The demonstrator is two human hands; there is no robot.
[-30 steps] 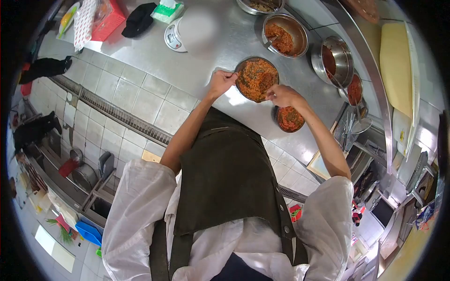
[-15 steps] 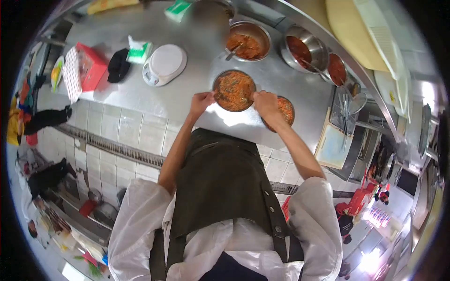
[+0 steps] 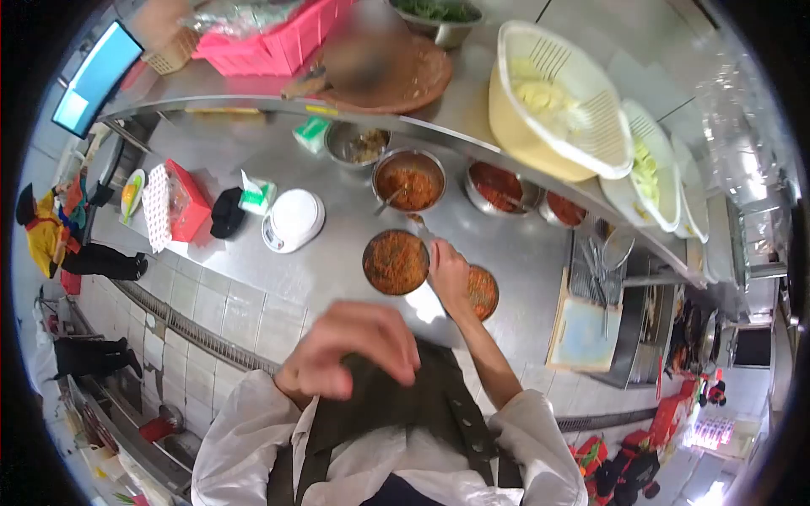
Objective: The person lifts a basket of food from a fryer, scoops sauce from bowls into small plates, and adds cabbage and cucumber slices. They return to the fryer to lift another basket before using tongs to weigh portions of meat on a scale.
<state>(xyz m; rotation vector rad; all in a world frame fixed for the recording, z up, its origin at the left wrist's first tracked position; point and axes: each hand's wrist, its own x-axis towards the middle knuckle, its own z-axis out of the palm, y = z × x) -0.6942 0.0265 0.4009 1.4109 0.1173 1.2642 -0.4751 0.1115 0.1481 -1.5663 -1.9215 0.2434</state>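
Note:
My left hand (image 3: 354, 346) is raised close to the camera above the apron, its fingers curled and apart from the thumb, with nothing visible in it. Just right of a round dark pan (image 3: 396, 263) is my right hand (image 3: 450, 270), closed around a spoon (image 3: 426, 231) whose orange-stained end points up and away. An orange, crumbly food layer covers the pan, which lies flat on the steel counter. A second pan (image 3: 483, 293) with similar food is partly hidden behind my right wrist. Beyond them stands a steel bowl (image 3: 440, 175) of orange mixture with another spoon resting in it.
A white kitchen scale (image 3: 294, 221) and a red box (image 3: 187, 201) are on the left. Bowls of red sauce (image 3: 496, 187) stand at the back right. Above runs a shelf with a cream colander (image 3: 499, 126). A cutting board (image 3: 584, 329) lies right. People stand at far left.
My left hand has left the pan's rim and risen toward me. The right hand has moved off the rim, with the spoon now showing. The view has tilted up, revealing the shelf.

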